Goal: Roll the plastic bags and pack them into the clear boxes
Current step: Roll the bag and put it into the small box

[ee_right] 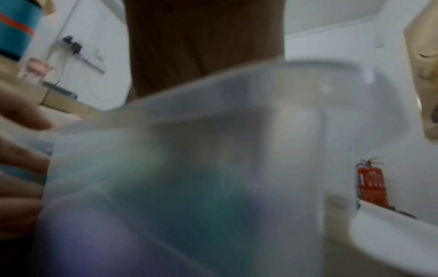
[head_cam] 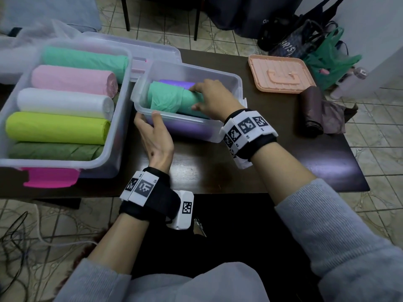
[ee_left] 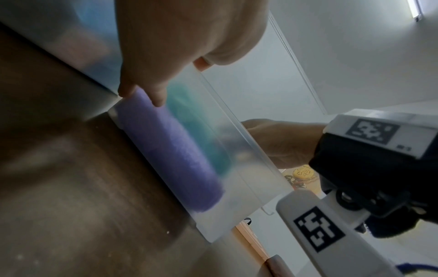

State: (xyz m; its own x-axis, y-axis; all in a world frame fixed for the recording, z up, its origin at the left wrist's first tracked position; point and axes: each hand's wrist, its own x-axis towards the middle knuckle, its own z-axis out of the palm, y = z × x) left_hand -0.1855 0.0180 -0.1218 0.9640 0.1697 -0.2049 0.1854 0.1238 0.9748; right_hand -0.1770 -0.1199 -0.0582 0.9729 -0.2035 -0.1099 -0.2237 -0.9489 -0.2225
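A small clear box (head_cam: 218,73) stands mid-table with two purple rolls (head_cam: 187,129) in it. My right hand (head_cam: 196,99) reaches into it and grips the right end of a teal rolled bag (head_cam: 165,99), which lies tilted on top of the purple rolls. My left hand (head_cam: 147,118) holds the box's near left corner, thumb over the rim. In the left wrist view the left fingers (ee_left: 151,90) press the box wall (ee_left: 249,168), and the purple roll (ee_left: 175,155) and the teal roll (ee_left: 189,105) show through it. The right wrist view is blurred; teal (ee_right: 189,206) shows through the box wall.
A large clear box (head_cam: 65,164) at the left holds several coloured rolls side by side, its lid (head_cam: 152,51) behind it. A peach lid (head_cam: 281,73) lies at the back right, with a loosely rolled brown bag (head_cam: 311,112) near the table's right edge.
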